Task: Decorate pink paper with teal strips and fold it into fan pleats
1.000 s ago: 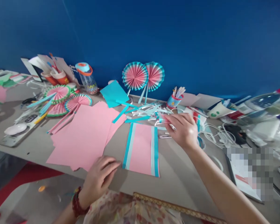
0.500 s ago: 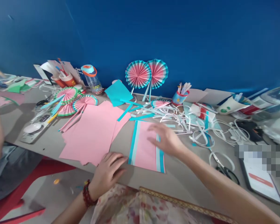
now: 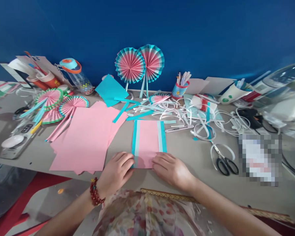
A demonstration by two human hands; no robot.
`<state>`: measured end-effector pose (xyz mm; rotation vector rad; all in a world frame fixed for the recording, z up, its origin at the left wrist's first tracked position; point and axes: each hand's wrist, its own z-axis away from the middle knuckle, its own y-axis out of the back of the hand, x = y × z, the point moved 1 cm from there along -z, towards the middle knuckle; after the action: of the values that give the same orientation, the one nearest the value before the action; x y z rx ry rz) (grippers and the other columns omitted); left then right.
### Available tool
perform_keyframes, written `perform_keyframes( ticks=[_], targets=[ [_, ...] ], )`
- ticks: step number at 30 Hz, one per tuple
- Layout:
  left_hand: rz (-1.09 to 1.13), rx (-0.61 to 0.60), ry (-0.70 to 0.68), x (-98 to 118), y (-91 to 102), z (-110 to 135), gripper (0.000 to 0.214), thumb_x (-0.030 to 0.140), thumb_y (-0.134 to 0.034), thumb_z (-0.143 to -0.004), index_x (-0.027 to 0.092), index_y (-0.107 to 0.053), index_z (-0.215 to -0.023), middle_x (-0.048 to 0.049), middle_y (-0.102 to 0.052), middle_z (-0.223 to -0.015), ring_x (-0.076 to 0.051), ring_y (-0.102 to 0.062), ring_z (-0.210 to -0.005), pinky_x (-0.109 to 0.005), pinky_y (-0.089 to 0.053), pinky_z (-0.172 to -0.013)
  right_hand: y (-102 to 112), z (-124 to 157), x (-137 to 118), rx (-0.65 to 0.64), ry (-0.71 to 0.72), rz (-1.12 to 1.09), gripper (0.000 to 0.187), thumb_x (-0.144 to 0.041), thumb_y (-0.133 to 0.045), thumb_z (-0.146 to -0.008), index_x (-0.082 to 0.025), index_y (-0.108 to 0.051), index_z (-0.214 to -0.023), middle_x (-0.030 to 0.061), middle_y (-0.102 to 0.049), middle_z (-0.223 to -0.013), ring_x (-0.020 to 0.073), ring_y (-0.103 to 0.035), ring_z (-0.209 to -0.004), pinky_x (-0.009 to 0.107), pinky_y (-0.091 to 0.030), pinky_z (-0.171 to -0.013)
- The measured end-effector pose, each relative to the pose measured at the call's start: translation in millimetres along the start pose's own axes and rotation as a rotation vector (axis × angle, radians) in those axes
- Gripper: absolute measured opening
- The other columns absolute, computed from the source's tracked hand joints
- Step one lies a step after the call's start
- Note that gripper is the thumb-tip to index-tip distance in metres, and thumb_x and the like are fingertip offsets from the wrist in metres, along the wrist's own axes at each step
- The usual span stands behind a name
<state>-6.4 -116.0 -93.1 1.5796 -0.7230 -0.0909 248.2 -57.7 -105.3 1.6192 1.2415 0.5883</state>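
A pink paper sheet with teal and white strips along both long sides [image 3: 148,139] lies flat on the grey table [image 3: 191,164] in front of me. My left hand [image 3: 116,172] rests on its near left corner, fingers curled down onto the edge. My right hand [image 3: 170,168] presses the near right corner, fingers laid on the paper. Both hands hold the sheet's near edge against the table.
A stack of plain pink sheets [image 3: 86,137] lies to the left. Finished pink and teal paper fans [image 3: 139,64] lean on the blue wall, more fans [image 3: 60,105] at left. Cut paper strips [image 3: 162,111], scissors [image 3: 222,160], cups, a bottle and cables crowd the back and right.
My right hand came back from the strip pile to the sheet's near right corner. My left hand shifted onto the near left corner. The view swung to centre on the sheet.
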Motion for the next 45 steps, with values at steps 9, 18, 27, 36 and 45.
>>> perform_keyframes(
  ticks=[9, 18, 27, 36, 45],
  targets=[
    [0.059, 0.045, 0.058, 1.3, -3.3, 4.2, 0.015, 0.012, -0.047, -0.096, 0.019, -0.057, -0.104, -0.0069, -0.061, -0.105, -0.021, -0.057, -0.099, -0.038, -0.049, -0.089, 11.4, 9.3, -2.5, 0.026, -0.083, -0.028, 0.016, -0.014, -0.051, -0.096, -0.018, -0.066, -0.1, 0.0062, -0.072, -0.101, 0.0193, -0.062, -0.099, 0.035, -0.049, -0.089],
    [-0.013, 0.022, 0.008, 1.5, -1.3, -3.7, 0.013, 0.012, -0.049, -0.094, 0.019, -0.059, -0.097, -0.0067, -0.061, -0.101, -0.022, -0.054, -0.095, -0.04, -0.047, -0.085, 17.7, 22.8, 5.0, -0.015, -0.298, -0.05, 0.012, -0.021, -0.054, -0.095, -0.017, -0.064, -0.102, 0.0083, -0.071, -0.099, 0.022, -0.062, -0.091, 0.036, -0.05, -0.083],
    [0.079, 0.042, 0.079, 4.2, 0.1, -8.8, 0.014, 0.013, -0.047, -0.097, 0.02, -0.058, -0.092, -0.0052, -0.06, -0.096, -0.02, -0.055, -0.092, -0.038, -0.045, -0.084, 20.8, 23.4, 12.7, -0.032, -0.265, -0.085, 0.012, -0.018, -0.053, -0.096, -0.019, -0.065, -0.096, 0.0062, -0.07, -0.095, 0.02, -0.061, -0.09, 0.035, -0.048, -0.084],
    [0.094, 0.065, 0.156, 5.9, -1.7, -11.8, 0.013, 0.018, -0.048, -0.098, 0.02, -0.058, -0.089, -0.0036, -0.061, -0.093, -0.02, -0.055, -0.089, -0.038, -0.043, -0.082, 25.3, 18.1, 21.4, -0.071, -0.402, -0.184, 0.015, -0.026, -0.053, -0.098, -0.02, -0.064, -0.089, 0.0053, -0.065, -0.093, 0.0189, -0.055, -0.087, 0.033, -0.045, -0.08],
    [0.055, 0.111, 0.266, 9.5, -3.8, -13.9, 0.012, 0.021, -0.051, -0.096, 0.02, -0.055, -0.084, -0.0045, -0.059, -0.092, -0.02, -0.056, -0.088, -0.038, -0.043, -0.081, 25.1, 16.9, 23.3, -0.128, -0.503, -0.146, 0.019, -0.031, -0.053, -0.097, -0.021, -0.062, -0.085, 0.0072, -0.063, -0.098, 0.0215, -0.056, -0.092, 0.036, -0.044, -0.082]
  ],
)
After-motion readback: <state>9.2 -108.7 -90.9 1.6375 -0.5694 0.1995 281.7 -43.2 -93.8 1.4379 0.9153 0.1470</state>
